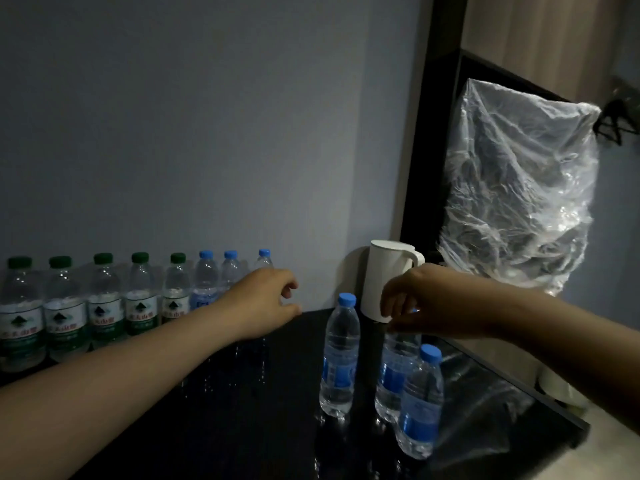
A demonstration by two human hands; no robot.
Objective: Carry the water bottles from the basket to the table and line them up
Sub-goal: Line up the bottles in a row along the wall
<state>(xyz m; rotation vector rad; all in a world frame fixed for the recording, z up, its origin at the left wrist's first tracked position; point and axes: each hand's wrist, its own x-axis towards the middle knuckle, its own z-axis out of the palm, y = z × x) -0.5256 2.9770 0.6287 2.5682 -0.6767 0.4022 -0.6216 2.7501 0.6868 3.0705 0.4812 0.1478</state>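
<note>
While 5 green-capped bottles (104,306) and 3 blue-capped bottles (206,275) already stand upright in a row along the wall at the left of the frame, we judge the lining-up step to be well along. Our left hand (263,303) hovers at the row's right end, fingers loosely curled and grasping nothing. On the black table (242,410), at lower centre, 3 more stand apart from the row, long axes vertical and caps up: the left bottle (341,355), the middle bottle (396,372) and the front bottle (420,403). Our right hand (419,306) curls over the middle bottle's top, gripping it at the cap. Next, we think, it needs a straight lift, a carry leftward clear of the white kettle (384,271), and a place beside the last blue cap. No basket shows.
</note>
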